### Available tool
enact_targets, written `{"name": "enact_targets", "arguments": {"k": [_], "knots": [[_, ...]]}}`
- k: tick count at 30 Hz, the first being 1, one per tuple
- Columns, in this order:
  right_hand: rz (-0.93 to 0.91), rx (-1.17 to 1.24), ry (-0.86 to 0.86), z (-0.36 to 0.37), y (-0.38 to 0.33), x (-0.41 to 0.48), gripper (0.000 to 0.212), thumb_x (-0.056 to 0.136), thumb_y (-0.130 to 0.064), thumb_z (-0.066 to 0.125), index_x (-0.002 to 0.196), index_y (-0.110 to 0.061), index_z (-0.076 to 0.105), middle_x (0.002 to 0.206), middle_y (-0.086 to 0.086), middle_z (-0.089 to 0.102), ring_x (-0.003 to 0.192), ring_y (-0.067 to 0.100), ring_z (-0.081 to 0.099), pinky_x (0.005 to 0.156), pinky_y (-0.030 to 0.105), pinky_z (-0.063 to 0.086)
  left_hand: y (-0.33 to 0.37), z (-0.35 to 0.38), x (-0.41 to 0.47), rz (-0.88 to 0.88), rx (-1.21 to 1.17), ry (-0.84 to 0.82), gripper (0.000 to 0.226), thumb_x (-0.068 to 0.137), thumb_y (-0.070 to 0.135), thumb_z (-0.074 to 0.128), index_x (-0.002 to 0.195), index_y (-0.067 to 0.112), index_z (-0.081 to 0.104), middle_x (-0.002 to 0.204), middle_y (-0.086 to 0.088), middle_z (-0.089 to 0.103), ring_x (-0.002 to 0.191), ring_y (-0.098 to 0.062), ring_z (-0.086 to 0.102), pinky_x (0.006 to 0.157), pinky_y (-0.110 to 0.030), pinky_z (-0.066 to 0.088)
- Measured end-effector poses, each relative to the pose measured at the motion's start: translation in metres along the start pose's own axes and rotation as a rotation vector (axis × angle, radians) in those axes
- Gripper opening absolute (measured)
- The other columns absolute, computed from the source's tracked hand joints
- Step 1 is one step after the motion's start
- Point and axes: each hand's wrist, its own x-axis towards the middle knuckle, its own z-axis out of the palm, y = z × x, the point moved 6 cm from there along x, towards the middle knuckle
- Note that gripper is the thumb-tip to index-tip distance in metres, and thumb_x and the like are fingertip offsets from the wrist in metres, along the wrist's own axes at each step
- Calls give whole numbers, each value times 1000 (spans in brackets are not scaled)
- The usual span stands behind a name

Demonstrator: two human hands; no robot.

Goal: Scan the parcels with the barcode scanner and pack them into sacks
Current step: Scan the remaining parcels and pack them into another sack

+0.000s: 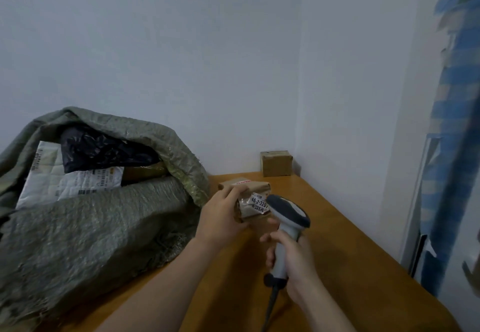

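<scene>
Scanning: L hand (220, 217) grips small brown parcel (253, 203) just right of sack (91, 227); R hand (293, 259) wrapped round scanner (287, 221), head at label. Parcel prob. light, crinkly, soft; hold by edges.

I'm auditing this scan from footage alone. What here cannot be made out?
Head view:
The label on the parcel in the left hand: partly covered by the scanner in the right hand; small print blurred.
The sack: parcels deeper inside hidden by its folds.
The cable: cut off by the bottom edge.
The corner box: markings too small to read.
</scene>
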Motion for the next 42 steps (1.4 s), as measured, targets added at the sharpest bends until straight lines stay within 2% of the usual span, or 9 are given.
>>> {"name": "enact_targets", "arguments": {"k": [2,5,10,19,28,42], "knots": [[54,-17,-24,6,4,-4,19,95,-2,60,112,-6,68,66,11,58,48,19,45,47,30,38,-1,-2,2,-16,-3,5,82,69,44,91,138,35,48,136,16,56,120,-10,57,98,-29,54],[119,-27,-29,10,11,-8,17,97,-3,59,112,1,64,60,10,51,45,19,41,44,29,35,-4,-2,3,-35,-3,2,81,68,50,90,136,33,48,136,16,56,117,-8,59,95,-27,53],[145,-9,-19,6,9,-11,5,93,-1,59,98,-1,60,58,11,49,43,18,39,43,27,32,-8,4,1,-22,16,-23,80,67,61,87,132,33,49,131,16,59,114,-6,60,94,-27,55],[138,24,-63,10,6,-13,3,92,0,59,92,-3,58,59,11,47,44,19,38,46,27,31,-10,14,0,-40,24,-42,83,64,55,92,131,35,47,132,16,56,116,-6,59,92,-27,57],[122,46,-54,14,6,-12,6,90,-1,60,95,-5,59,59,9,49,44,18,40,47,28,33,-15,14,0,-51,34,-45,87,61,51,94,132,32,48,133,13,56,118,-9,59,93,-32,58],[113,69,-51,13,6,-12,15,90,-3,63,104,-3,59,60,8,51,45,17,40,45,28,34,-15,12,-3,-39,49,-35,90,59,49,96,134,30,49,133,13,56,118,-10,60,92,-29,57]]}}
